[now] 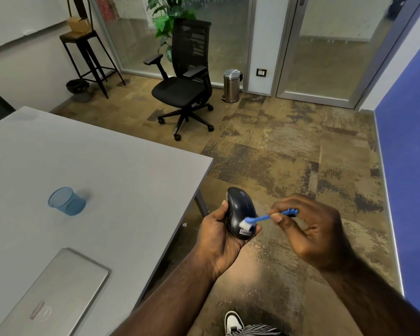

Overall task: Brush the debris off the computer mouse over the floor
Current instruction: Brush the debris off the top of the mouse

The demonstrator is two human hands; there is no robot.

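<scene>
The left hand (218, 235) cradles the computer mouse (240, 212) from beneath, palm up, its grip closed around the sides and rear of the body. The mouse sits clear of the surface (102, 166), past its edge and above the carpeted floor (289, 161), presumably so that loosened debris falls to the floor and not onto the surface. The mouse is a smooth, dark, domed shell with a glossy sheen; a small label shows at its near end.

The right hand (310, 229) holds a small blue brush (264, 217), its grip pinched shut on the thin plastic handle between thumb and fingers. The white bristle head rests against the rear right flank of the mouse, just above the label. The pinch appears suited to short, light strokes.

No debris can be made out on the shell. The floor is mottled brown carpet tile. On the surface, well apart from the work, lie a closed silver laptop (56, 294) and a blue mesh cup (67, 201), tipped on its side.
</scene>
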